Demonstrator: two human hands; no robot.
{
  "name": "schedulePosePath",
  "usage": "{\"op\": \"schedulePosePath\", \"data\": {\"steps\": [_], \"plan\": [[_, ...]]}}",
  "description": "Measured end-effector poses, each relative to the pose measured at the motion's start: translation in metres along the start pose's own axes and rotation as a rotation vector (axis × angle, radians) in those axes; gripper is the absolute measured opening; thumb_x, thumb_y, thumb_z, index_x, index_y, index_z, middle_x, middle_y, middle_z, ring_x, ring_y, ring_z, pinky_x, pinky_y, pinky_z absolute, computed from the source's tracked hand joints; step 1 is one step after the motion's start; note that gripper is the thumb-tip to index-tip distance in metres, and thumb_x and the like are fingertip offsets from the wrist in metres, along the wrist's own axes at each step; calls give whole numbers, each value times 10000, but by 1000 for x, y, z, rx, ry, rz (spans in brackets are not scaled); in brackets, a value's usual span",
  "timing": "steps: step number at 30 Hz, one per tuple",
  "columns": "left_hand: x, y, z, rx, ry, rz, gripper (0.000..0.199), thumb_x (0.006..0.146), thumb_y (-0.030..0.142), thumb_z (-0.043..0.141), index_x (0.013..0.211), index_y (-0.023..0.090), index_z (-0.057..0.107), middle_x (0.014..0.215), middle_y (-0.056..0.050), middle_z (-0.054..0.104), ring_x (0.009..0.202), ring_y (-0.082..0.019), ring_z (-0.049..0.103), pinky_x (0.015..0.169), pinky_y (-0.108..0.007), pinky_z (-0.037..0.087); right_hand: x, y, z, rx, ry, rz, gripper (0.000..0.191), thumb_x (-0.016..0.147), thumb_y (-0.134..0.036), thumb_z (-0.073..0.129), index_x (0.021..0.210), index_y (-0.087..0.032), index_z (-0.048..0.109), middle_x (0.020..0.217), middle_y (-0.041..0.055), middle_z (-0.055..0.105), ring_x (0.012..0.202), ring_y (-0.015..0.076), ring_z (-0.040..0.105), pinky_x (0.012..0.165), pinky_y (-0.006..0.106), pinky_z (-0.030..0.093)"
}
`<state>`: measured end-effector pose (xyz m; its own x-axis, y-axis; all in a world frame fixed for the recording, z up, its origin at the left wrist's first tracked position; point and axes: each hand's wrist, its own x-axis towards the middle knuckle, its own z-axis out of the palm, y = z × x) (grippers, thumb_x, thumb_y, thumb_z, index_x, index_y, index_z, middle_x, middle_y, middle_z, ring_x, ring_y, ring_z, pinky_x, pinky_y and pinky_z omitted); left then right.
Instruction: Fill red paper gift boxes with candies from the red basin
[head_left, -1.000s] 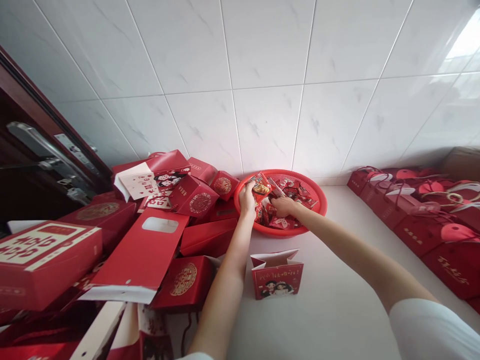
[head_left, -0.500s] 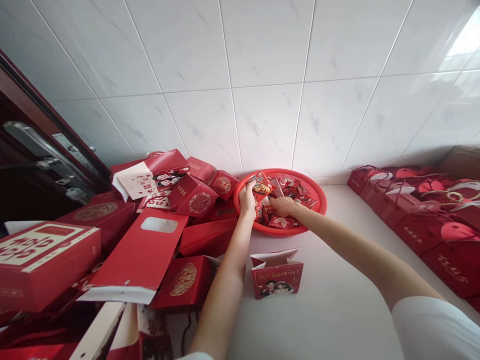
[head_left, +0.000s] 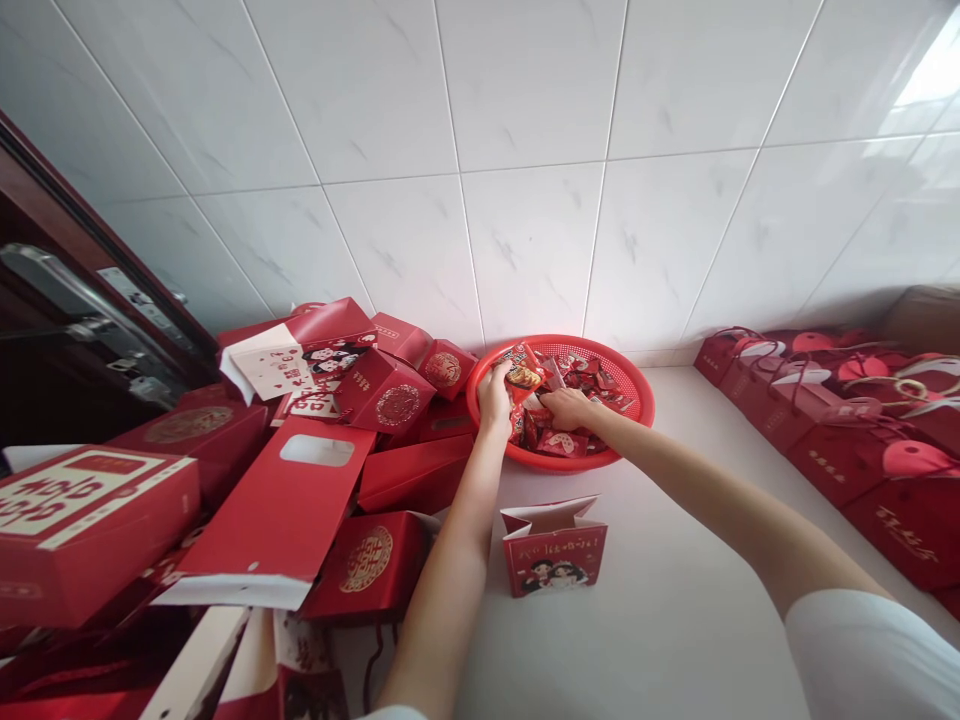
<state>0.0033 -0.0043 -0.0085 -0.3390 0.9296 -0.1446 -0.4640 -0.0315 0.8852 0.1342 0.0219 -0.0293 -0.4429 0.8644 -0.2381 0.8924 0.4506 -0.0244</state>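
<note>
A round red plastic basket point(head_left: 641, 385) stands against the tiled wall, filled with small red wrapped snack packets point(head_left: 592, 375). Over its left side my left hand point(head_left: 495, 400) is closed on a red snack packet point(head_left: 525, 372) with a brown food picture on it. My right hand point(head_left: 568, 408) reaches down among the packets in the middle of the basket; its fingers are bent, and what they grip is hidden. In front of the basket, an open red paper gift box point(head_left: 555, 560) with a cartoon couple printed on it stands upright on the white table.
A heap of red gift boxes point(head_left: 277, 500), some folded flat, covers the left side. Rows of red handled gift boxes point(head_left: 817, 430) line the right. A dark door with a metal handle point(head_left: 82, 310) is at far left. White tiles point(head_left: 532, 240) rise behind.
Hardly anything differs. Both hands stay at the basket, the left still holding its packet; the view has shifted very slightly.
</note>
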Motion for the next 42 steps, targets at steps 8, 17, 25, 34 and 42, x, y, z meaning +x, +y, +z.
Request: {"op": "schedulePosePath", "data": {"steps": [8,17,25,34,42], "plan": [[-2,2,0,1,-2,-8,82,756,262,675,760,180,670,742,-7,694,760,-185,701,646,-247,530,0,2,-2,23,4,-5,306,837,-149,638,1142,-121,657,1166,175,711,1076,304,690,801,285,495],[-1,0,-1,-33,-52,-5,89,777,256,667,742,174,673,830,-52,746,885,-226,729,745,-288,571,2,1,0,108,23,-8,387,814,-99,632,1200,-140,638,1184,178,704,1043,312,690,739,288,483],[3,-2,-2,-40,-9,12,68,786,245,666,759,187,686,815,-38,738,882,-218,730,745,-277,563,2,20,-10,424,115,-116,236,819,-152,600,1018,-156,727,1043,69,746,932,221,688,793,257,501],[7,-3,-4,-34,23,25,103,794,303,643,792,200,655,815,-17,721,781,-183,708,657,-241,489,2,28,-13,806,215,-169,231,827,-222,588,980,-142,742,956,49,736,818,172,655,743,269,512],[3,0,-3,3,13,19,94,814,293,642,821,200,653,731,22,663,591,-117,617,539,-201,390,2,33,-11,1120,348,-158,210,795,-343,683,888,-156,704,639,-17,624,527,108,517,495,236,414]]}}
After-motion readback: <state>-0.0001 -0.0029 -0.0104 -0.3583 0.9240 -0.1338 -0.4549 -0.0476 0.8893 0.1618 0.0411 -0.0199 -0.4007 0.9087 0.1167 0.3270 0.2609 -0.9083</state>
